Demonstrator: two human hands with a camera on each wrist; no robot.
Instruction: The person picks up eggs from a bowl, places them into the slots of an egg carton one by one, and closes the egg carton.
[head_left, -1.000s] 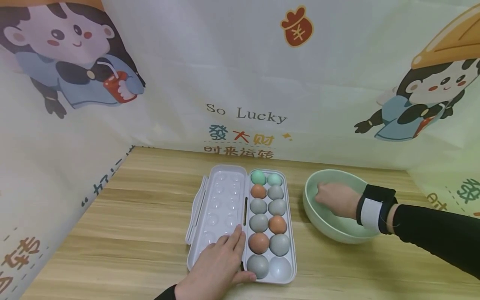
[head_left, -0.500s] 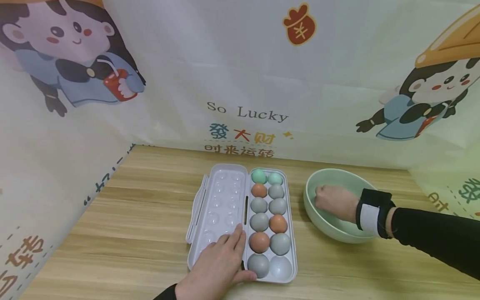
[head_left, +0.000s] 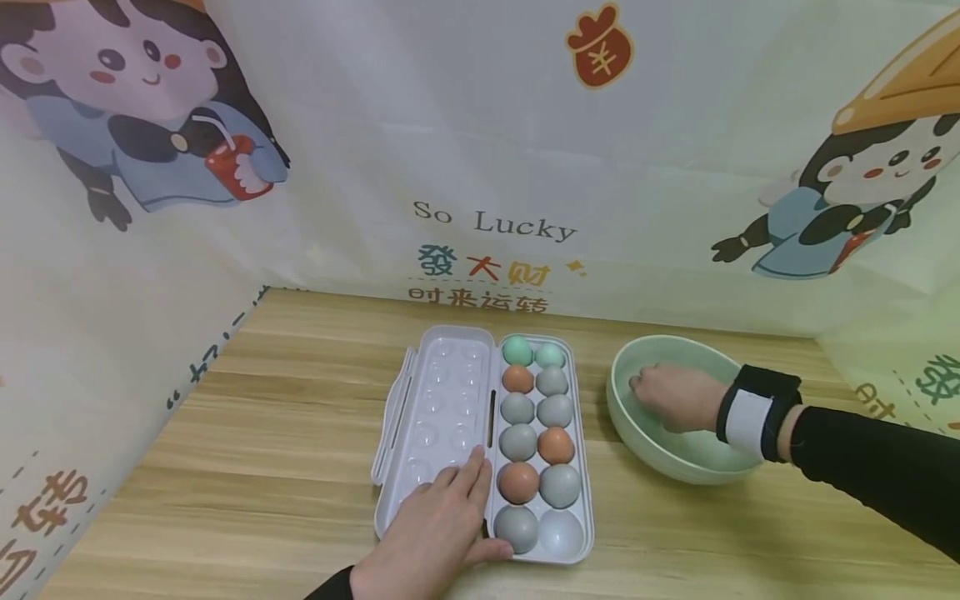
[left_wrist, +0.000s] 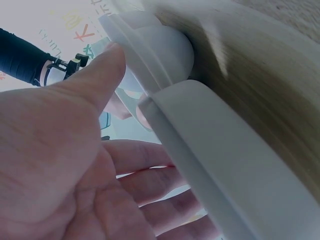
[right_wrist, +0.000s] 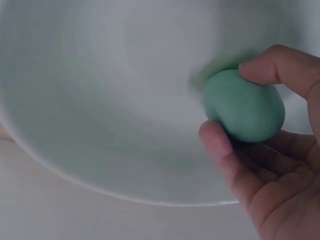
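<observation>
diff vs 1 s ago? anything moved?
Barely. The right hand shifted only slightly inside the bowl, and the wrist band sits a little further right. It pinches a green egg in the bowl. The left hand stays pressed flat on the carton lid; the carton's eggs and its one empty near cup are unchanged.

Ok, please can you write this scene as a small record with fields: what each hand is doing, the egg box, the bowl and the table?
left hand: left hand rests flat on the open lid of the egg box, thumb at the box's near edge
right hand: right hand is inside the bowl, holding a green egg between thumb and fingers
egg box: white egg box, open, eleven eggs in two rows, near right cup free
bowl: pale green bowl, right of the box
table: wooden table
</observation>
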